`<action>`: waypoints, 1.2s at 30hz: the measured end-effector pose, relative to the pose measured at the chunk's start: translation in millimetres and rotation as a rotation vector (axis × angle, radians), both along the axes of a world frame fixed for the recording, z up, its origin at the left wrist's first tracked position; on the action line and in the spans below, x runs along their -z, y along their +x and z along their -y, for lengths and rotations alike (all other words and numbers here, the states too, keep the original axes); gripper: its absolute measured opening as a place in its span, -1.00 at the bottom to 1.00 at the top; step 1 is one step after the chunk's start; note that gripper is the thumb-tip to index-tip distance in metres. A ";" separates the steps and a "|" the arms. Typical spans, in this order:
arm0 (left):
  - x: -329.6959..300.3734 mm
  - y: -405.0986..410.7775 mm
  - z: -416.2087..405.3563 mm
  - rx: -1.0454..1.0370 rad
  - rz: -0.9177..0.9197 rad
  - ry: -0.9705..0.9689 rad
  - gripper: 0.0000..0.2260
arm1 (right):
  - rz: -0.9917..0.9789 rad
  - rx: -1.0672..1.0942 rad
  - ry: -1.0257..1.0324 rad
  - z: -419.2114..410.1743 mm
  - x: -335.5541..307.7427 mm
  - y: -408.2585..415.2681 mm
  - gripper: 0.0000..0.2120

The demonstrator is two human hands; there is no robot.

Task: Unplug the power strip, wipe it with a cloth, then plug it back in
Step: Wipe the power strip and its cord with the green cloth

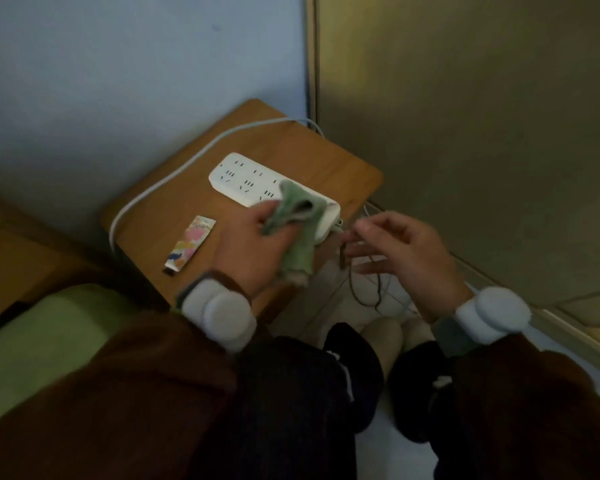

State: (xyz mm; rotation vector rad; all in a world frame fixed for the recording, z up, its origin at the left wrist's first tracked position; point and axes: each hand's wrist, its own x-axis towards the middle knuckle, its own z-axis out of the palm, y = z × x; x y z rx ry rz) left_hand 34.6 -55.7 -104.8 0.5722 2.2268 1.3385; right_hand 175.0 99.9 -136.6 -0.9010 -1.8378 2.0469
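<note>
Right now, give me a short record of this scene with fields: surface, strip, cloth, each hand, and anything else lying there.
surface: small wooden table in a corner
strip: white power strip flat on the table, sockets empty, white cord looping off
cloth: green cloth bunched over the strip's near end
left hand: gripping the cloth
right hand: open, fingers spread beside the strip's near end, holding nothing
other: patterned tube on the table

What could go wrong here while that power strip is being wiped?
The power strip lies near the small table's edge, so a push from the cloth in the left hand might slide it off. The right hand hovers open among loose cables and might snag one.
</note>
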 end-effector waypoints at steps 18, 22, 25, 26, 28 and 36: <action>36.4 -33.8 -83.3 -0.019 -0.418 -0.367 -0.76 | 0.497 -0.163 0.541 -34.4 65.1 7.6 -0.73; 33.0 -10.2 -101.9 0.007 -0.404 -0.364 -0.80 | 0.515 -0.219 0.515 -24.0 70.1 10.7 -0.68; 35.8 16.9 -126.5 0.119 -0.364 -0.337 -0.83 | 0.543 -0.275 0.541 -20.9 72.2 15.9 -0.70; 37.1 22.6 -132.5 0.161 -0.347 -0.322 -0.85 | 0.549 -0.301 0.545 -19.0 72.0 15.1 -0.74; 37.8 32.8 -142.2 0.198 -0.309 -0.285 -0.87 | 0.553 -0.354 0.567 -15.0 71.6 17.2 -0.76; 13.6 -19.6 -105.2 -0.045 -0.264 -0.283 -0.77 | 0.424 -0.320 0.492 -13.5 69.6 16.4 -0.48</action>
